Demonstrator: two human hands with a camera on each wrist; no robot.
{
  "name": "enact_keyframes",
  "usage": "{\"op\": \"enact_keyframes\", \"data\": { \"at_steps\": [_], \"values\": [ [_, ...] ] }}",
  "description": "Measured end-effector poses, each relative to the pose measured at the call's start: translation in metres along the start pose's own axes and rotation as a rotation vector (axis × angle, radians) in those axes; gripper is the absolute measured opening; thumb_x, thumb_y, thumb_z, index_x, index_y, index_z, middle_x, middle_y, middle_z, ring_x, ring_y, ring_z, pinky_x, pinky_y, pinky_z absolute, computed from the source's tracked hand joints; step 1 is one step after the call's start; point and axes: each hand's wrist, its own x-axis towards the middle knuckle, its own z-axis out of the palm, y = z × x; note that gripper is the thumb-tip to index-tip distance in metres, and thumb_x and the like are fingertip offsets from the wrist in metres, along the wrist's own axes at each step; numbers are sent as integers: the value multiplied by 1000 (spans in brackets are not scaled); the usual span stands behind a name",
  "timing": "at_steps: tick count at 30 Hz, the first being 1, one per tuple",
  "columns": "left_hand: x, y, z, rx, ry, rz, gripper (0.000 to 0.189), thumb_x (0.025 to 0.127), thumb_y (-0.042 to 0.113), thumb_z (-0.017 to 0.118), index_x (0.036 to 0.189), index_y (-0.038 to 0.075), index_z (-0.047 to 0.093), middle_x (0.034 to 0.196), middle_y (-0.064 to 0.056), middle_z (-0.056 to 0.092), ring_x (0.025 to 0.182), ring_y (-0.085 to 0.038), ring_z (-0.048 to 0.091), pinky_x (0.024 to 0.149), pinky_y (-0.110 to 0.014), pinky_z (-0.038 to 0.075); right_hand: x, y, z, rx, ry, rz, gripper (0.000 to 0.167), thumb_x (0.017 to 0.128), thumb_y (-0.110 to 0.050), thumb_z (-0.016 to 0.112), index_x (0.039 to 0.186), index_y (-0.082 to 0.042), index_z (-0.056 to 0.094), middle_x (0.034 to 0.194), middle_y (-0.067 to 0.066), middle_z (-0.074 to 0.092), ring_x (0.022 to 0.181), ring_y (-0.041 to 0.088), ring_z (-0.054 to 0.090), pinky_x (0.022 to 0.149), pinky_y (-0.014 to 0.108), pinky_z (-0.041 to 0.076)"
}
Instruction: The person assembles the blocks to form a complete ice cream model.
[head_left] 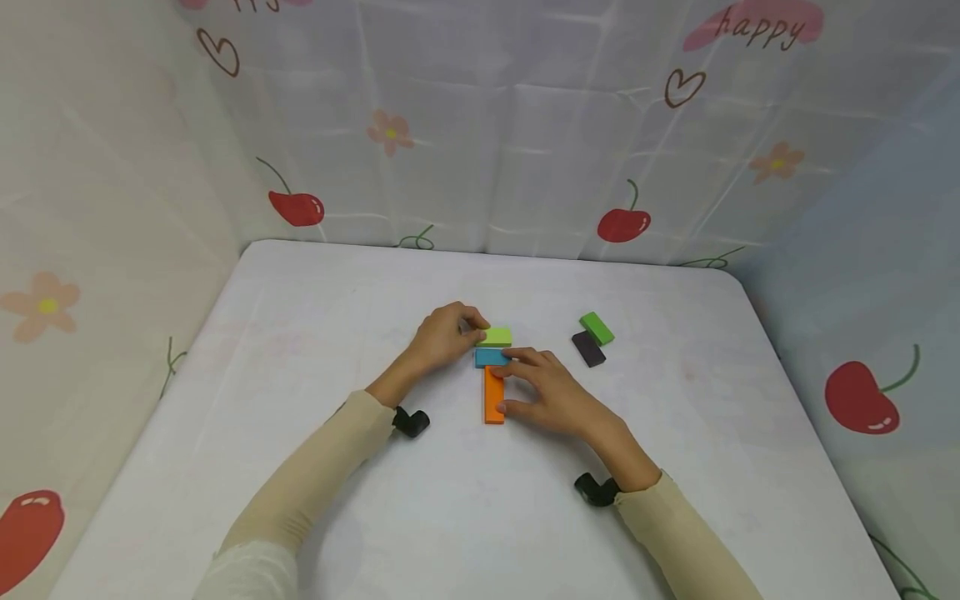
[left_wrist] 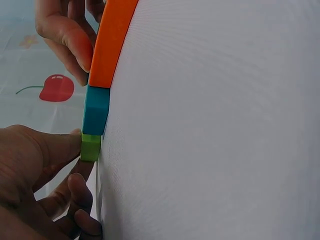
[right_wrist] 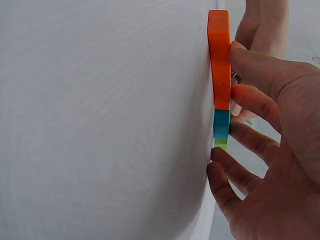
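Observation:
A light green block [head_left: 495, 337], a blue block [head_left: 489, 358] and an orange block [head_left: 493, 398] lie on the white table in a touching row, the orange one lengthwise toward the person. My left hand [head_left: 446, 335] pinches the light green block at its left end between thumb and forefinger, as the left wrist view shows. From the right side, my right hand [head_left: 551, 392] rests its thumb and forefinger on the orange block [right_wrist: 220, 70]. Its middle finger touches the blue block [right_wrist: 221, 123], while the other fingers are extended beside the row.
A darker green block [head_left: 597, 327] and a black block [head_left: 588, 348] lie touching, to the right of the row. The white table [head_left: 360, 292] is enclosed by a printed curtain [head_left: 487, 125] at the back and sides.

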Motion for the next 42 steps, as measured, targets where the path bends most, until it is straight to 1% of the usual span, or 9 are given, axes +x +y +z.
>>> {"op": "enact_keyframes", "data": {
  "at_steps": [9,15,27,30,36,38,40,42],
  "values": [
    [-1,0,0,1,-5,14,15,103,23,74,116,19,81,117,-1,75,103,-22,66,92,-42,54,1,-1,-2,6,-1,7,49,97,-39,81,143,-26,69,167,6,49,150,36,44,123,57,42],
    [-3,1,0,2,-1,15,15,103,24,74,116,19,81,117,-1,75,101,-22,65,91,-41,53,1,-1,-3,17,-2,5,49,96,-39,81,142,-26,69,167,7,49,150,36,44,123,57,41],
    [-6,2,1,5,6,23,14,103,23,74,115,19,81,117,-1,75,102,-21,66,91,-40,54,2,0,-2,1,12,-5,50,96,-37,82,142,-25,69,166,8,50,149,38,45,123,58,41],
    [-7,3,1,6,0,21,15,103,23,74,115,19,81,118,-1,75,102,-21,66,91,-41,54,1,0,-2,15,8,2,49,96,-37,82,142,-25,70,169,9,47,148,39,44,122,60,42],
    [-8,3,2,11,-1,23,14,103,22,74,114,19,81,118,-2,75,106,-22,67,96,-44,55,0,0,0,38,-14,33,50,96,-39,81,144,-27,69,175,4,39,150,37,42,122,59,42],
    [-8,3,2,16,1,25,14,103,22,74,114,19,81,118,-1,75,107,-21,66,97,-43,54,0,1,1,38,-15,33,50,97,-40,81,144,-27,69,176,4,38,151,37,42,122,60,42],
    [-9,4,3,30,2,23,14,103,22,73,115,19,81,118,-1,74,103,-21,66,93,-42,55,0,1,1,36,-14,32,50,97,-40,81,144,-27,69,176,4,38,151,38,42,122,60,42],
    [-10,5,3,69,3,26,17,104,22,73,117,18,81,120,-1,74,101,-21,66,91,-41,55,-1,1,1,34,-14,32,51,97,-40,81,144,-27,69,176,4,38,151,38,42,122,60,42]
  ]
}}
